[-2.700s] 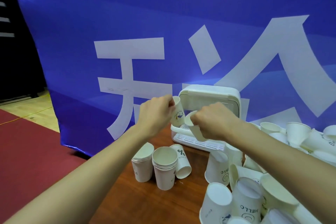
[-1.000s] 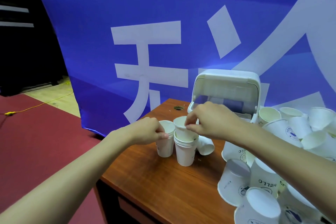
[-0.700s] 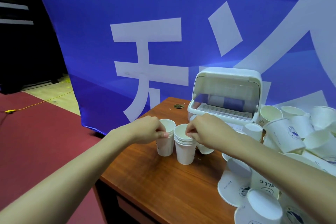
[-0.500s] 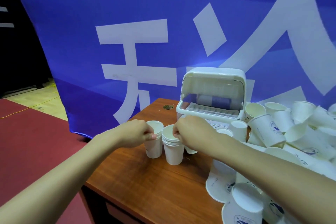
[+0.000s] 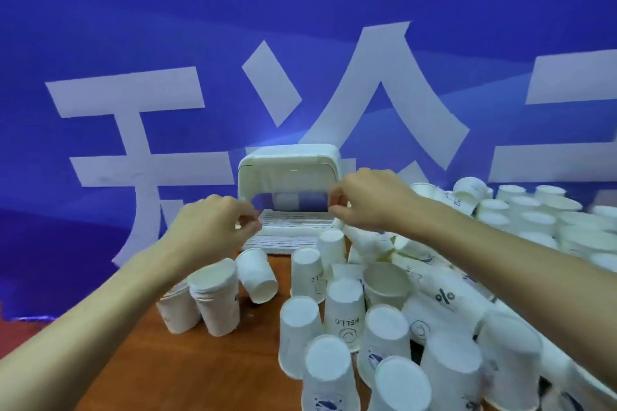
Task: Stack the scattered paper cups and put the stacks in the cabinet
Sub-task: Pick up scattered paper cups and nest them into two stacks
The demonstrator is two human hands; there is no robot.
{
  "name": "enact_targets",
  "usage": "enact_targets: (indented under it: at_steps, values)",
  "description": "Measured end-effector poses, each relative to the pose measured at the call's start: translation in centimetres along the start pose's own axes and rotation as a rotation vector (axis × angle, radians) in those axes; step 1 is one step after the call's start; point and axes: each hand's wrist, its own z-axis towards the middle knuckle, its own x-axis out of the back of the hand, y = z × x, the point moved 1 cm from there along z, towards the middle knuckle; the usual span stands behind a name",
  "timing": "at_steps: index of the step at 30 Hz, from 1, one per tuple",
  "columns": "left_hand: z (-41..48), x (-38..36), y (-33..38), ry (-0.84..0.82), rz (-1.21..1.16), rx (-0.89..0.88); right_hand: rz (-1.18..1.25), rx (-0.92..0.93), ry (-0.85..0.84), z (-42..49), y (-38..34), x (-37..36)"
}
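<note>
Two short stacks of white paper cups [image 5: 217, 300] stand upright at the table's left. A single cup [image 5: 258, 280] lies tipped beside them. A large heap of loose cups [image 5: 344, 314], mostly upside down, covers the right side. The white cabinet [image 5: 288, 163] stands at the back with its lid raised. My left hand [image 5: 213, 227] hovers above the stacks, fingers loosely curled, holding nothing. My right hand [image 5: 367, 200] is in front of the cabinet's right edge, fingers curled just over a tilted cup [image 5: 364, 240]. Whether it grips that cup is unclear.
A blue banner [image 5: 167, 43] with large white characters hangs right behind the wooden table [image 5: 200, 370]. More cups [image 5: 534, 210] are piled along the back right. The table's left edge drops off near the stacks.
Both hands have let go of the stacks and risen toward the cabinet. My right hand moved right to the heap. The view swung right and closer.
</note>
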Motion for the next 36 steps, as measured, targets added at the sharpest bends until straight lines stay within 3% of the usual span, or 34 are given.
enact_targets:
  at_steps: [5,11,19,29,36]
  values:
    - [5.0,-2.3,9.5,-0.022,-0.149,-0.126,-0.086,-0.099,-0.143,-5.3,8.1,0.4]
    - [8.3,-6.9,15.5,-0.087,-0.209,-0.037,-0.145,-0.035,-0.199,-7.7,11.6,-1.9]
    - [9.2,-8.1,15.7,-0.14,-0.374,0.09,-0.244,0.164,-0.157,-5.8,10.4,-3.8]
    - [9.1,-6.2,16.0,0.02,-0.4,0.05,-0.338,0.075,-0.245,-5.0,10.0,-4.6]
    - [8.4,-4.3,15.4,0.128,-0.374,0.005,-0.336,0.018,-0.064,-4.1,9.9,-2.2]
